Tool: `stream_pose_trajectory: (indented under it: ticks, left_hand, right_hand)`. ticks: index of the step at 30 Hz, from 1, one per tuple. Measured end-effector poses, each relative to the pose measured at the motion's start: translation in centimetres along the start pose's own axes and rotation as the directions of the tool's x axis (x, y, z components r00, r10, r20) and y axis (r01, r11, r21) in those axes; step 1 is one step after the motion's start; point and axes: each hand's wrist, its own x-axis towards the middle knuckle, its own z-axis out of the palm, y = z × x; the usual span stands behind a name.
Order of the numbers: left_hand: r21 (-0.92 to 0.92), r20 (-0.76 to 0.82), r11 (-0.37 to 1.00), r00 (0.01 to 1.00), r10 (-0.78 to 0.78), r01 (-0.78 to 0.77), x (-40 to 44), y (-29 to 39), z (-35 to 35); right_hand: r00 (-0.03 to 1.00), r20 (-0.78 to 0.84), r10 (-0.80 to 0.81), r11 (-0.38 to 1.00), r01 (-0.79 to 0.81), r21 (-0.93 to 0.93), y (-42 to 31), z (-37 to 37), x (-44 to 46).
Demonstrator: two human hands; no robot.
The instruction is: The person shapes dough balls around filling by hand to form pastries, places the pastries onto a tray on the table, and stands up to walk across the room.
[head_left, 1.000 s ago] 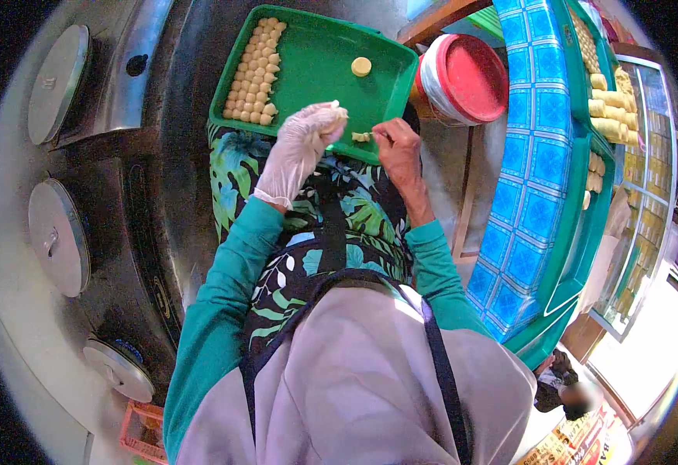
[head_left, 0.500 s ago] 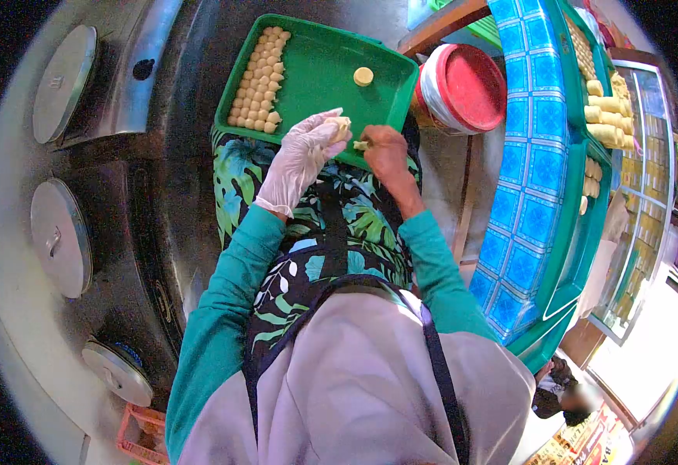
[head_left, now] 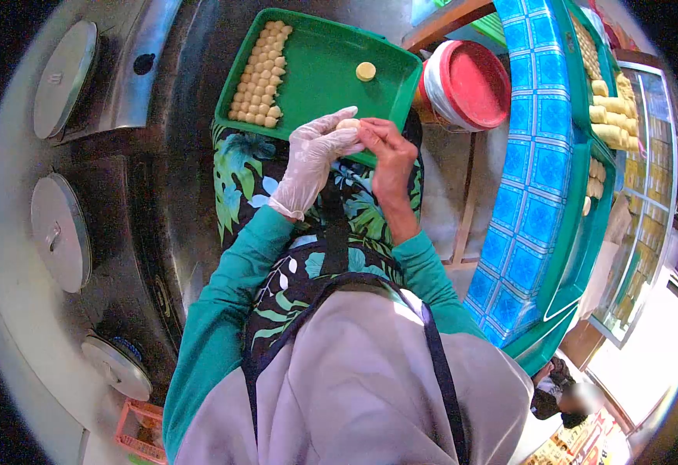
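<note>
My left hand [head_left: 313, 157], in a thin white glove, is closed around a pale dough ball [head_left: 348, 124] near the tray's front edge. My bare right hand [head_left: 391, 159] meets it from the right, its thumb and fingertips pinched on the same ball. Part of the ball is hidden by the fingers. Just beyond lies a green tray [head_left: 319, 77], with rows of small dough balls [head_left: 259, 81] packed along its left side. A small yellowish round piece [head_left: 365, 71] sits alone toward the right of the tray; its kind is unclear.
A bucket with a red lid [head_left: 474, 84] stands right of the tray. Farther right, a table with a blue tiled-pattern cover [head_left: 533, 170] carries green trays of dough pieces [head_left: 614, 116]. Round metal lids [head_left: 61, 232] line the left side. An orange crate [head_left: 141, 430] is at lower left.
My right hand has moved up and left to meet my left hand at the dough. The small piece of dough that showed in its fingers is no longer visible.
</note>
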Motion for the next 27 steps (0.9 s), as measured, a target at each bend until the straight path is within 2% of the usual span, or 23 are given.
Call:
stream_pose_trajectory:
  ticks: [1, 2, 4, 6, 7, 8, 9, 10, 11, 12, 14, 15, 16, 17, 18, 20, 21, 22, 23, 24, 25, 27]
  left_hand:
    - [0.03, 0.016, 1.0, 1.0, -0.005, 0.004, -0.1, 0.0, 0.1]
    - [0.061, 0.034, 0.998, 0.999, -0.012, 0.01, -0.3, 0.2, 0.4]
    - [0.08, 0.042, 0.997, 0.999, -0.012, 0.009, -0.3, 0.3, 0.6]
    - [0.097, 0.043, 0.995, 0.999, -0.003, -0.001, -0.3, 0.5, 0.9]
    - [0.08, 0.044, 0.996, 0.999, 0.028, -0.031, -0.4, 0.7, 1.1]
    - [0.063, 0.041, 0.996, 0.997, 0.059, -0.061, -0.5, 0.8, 1.0]
    - [0.064, 0.035, 0.996, 0.998, 0.061, -0.063, -0.4, 0.8, 0.7]
    - [0.054, 0.049, 0.998, 0.999, 0.024, -0.026, -0.2, 0.6, 0.3]
    - [0.044, 0.065, 0.999, 0.998, -0.015, 0.012, 0.0, 0.4, -0.2]
    - [0.044, 0.065, 0.999, 0.998, -0.015, 0.012, 0.1, 0.2, -0.7]
    - [0.027, 0.101, 0.998, 0.994, -0.05, 0.048, 0.0, 0.2, -0.5]
    - [0.026, 0.106, 0.998, 0.993, -0.052, 0.049, -0.1, 0.5, 0.1]
    - [-0.247, 0.112, 0.966, 0.993, -0.048, 0.074, -0.3, 0.8, 0.8]
    - [-0.499, 0.114, 0.862, 0.993, -0.039, 0.092, -0.5, 1.3, 1.6]
    - [-0.498, 0.111, 0.863, 0.993, -0.035, 0.086, 0.0, 0.5, 1.3]
    - [-0.467, 0.0, 0.883, 0.998, -0.055, 0.049, 1.4, -0.9, 0.9]
    - [-0.448, 0.008, 0.891, 0.997, -0.073, 0.069, 1.5, -1.3, 1.2]
    - [-0.446, 0.011, 0.892, 0.997, -0.073, 0.07, 1.4, -1.7, 1.6]
    - [-0.389, 0.006, 0.921, 1.0, -0.026, 0.026, 1.3, -1.8, 2.3]
    - [-0.33, 0.005, 0.944, 1.0, 0.02, -0.017, 1.0, -1.6, 2.8]
    - [-0.352, 0.016, 0.935, 0.999, 0.041, -0.032, 0.8, -1.3, 3.1]
    - [-0.319, 0.054, 0.947, 0.997, 0.062, -0.041, -0.1, -0.2, 3.3]
  right_hand:
    - [0.969, 0.06, 0.238, 0.904, -0.244, 0.351, 0.5, -0.2, 0.4]
    - [0.969, 0.048, 0.24, 0.904, -0.242, 0.352, 0.9, -0.5, 0.8]
    - [0.853, 0.276, 0.444, 0.557, -0.503, 0.661, 1.6, -1.1, 1.4]
    - [0.852, 0.282, 0.442, 0.542, -0.504, 0.673, 0.5, -0.5, 1.1]
    - [0.919, 0.144, 0.367, 0.785, -0.388, 0.483, -0.2, -0.1, 0.5]
    - [0.968, 0.037, 0.247, 0.941, -0.248, 0.231, -0.7, 0.2, 0.1]
    - [0.998, 0.03, 0.064, 0.998, -0.064, 0.025, -0.5, 0.1, -0.1]
    - [0.997, 0.035, 0.066, 0.997, -0.067, 0.026, -0.7, -0.2, -0.2]
    - [0.961, 0.09, -0.261, 0.9, 0.276, -0.336, -1.2, -0.5, -0.2]
    - [0.818, 0.254, -0.516, 0.569, 0.549, -0.612, -1.5, -0.8, -0.2]
    - [0.805, 0.288, -0.519, 0.542, 0.57, -0.618, -1.4, -1.1, -0.1]
    - [0.769, 0.294, -0.567, 0.535, 0.615, -0.579, -1.6, -1.0, 0.0]
    - [0.729, 0.298, -0.616, 0.525, 0.662, -0.535, -1.7, -0.8, 0.1]
    - [0.766, 0.348, -0.541, 0.627, 0.642, -0.441, -1.9, -0.5, -0.4]
    - [0.764, 0.349, -0.543, 0.628, 0.645, -0.435, -2.1, 0.1, -1.1]
    - [0.884, 0.301, -0.357, 0.906, 0.406, -0.117, -2.3, 1.7, -2.0]
    - [0.913, 0.283, -0.293, 0.933, 0.338, -0.125, -2.3, 2.1, -1.6]
    - [0.914, 0.28, -0.295, 0.932, 0.339, -0.125, -2.3, 2.6, -1.2]
    - [0.967, 0.147, -0.207, 0.977, 0.197, 0.081, -3.4, 3.6, -0.4]
    - [0.996, 0.035, -0.085, 0.951, 0.071, 0.3, -4.0, 4.1, 0.4]
    - [0.986, 0.011, -0.164, 0.957, 0.156, 0.246, -3.9, 4.1, 1.4]
    - [0.972, 0.032, -0.231, 0.959, 0.222, 0.178, -2.8, 3.2, 2.4]
